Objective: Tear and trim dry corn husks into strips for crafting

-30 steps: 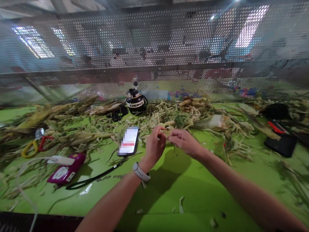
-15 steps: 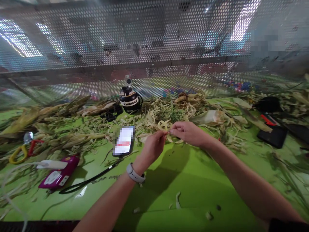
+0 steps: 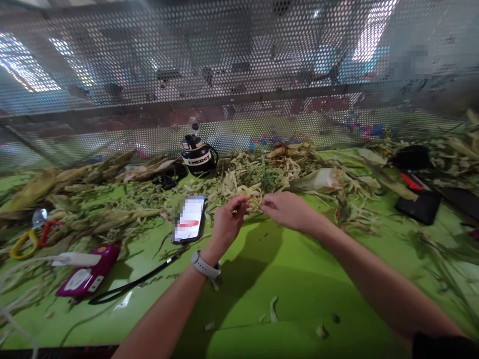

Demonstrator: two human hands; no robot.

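Observation:
My right hand [image 3: 286, 209] pinches a pale yellow strip of corn husk [image 3: 256, 192], which curls in loops above the green tabletop. Left of it, my left hand [image 3: 229, 219] has loosely bent fingers with a gap between them. Its fingertips are close to the looped strip; whether they touch it I cannot tell. A heap of shredded husk [image 3: 239, 172] lies just behind both hands. On my left wrist is a light grey watch band [image 3: 205, 265].
A phone [image 3: 189, 219] with a black strap lies left of my hands, near a purple power bank [image 3: 90, 271] and yellow-and-red-handled scissors [image 3: 26, 244]. A black bottle [image 3: 199, 157] stands behind, before a perforated metal screen [image 3: 239, 65]. A dark flat object [image 3: 419, 207] lies right.
My left hand has drawn slightly left, away from my right hand, and its fingers have parted. My right hand stays pinched on the strip. The view has shifted slightly.

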